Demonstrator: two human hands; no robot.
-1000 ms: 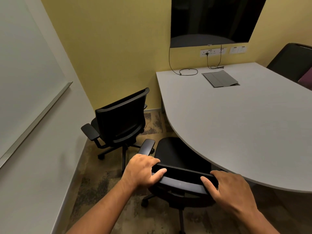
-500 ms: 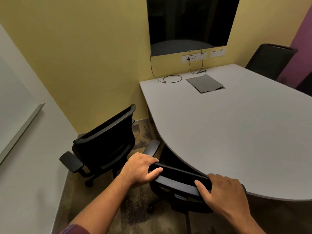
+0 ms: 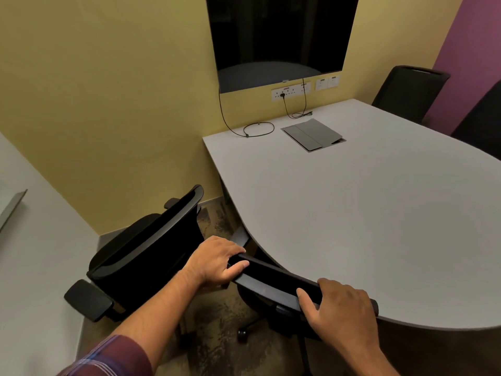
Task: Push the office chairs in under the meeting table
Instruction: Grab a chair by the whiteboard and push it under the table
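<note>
A black office chair point(image 3: 273, 280) stands right in front of me with its seat hidden under the curved edge of the grey meeting table point(image 3: 366, 213). Only the top bar of its backrest, part of the base and a caster show. My left hand point(image 3: 217, 260) grips the left end of that top bar. My right hand point(image 3: 339, 305) grips the right end, close against the table's edge. A second black office chair point(image 3: 146, 253) stands to the left, out from the table, backrest turned toward me.
A dark screen point(image 3: 279, 36) hangs on the yellow wall above wall sockets point(image 3: 290, 92) with cables trailing onto the table. A grey cable hatch point(image 3: 313, 134) is set into the tabletop. Two more dark chairs point(image 3: 409, 93) stand at the far right. A grey wall runs along the left.
The chair I hold has rolled forward under the table, so its seat no longer shows. My view has moved closer and turned right; the second chair now appears nearer my left arm.
</note>
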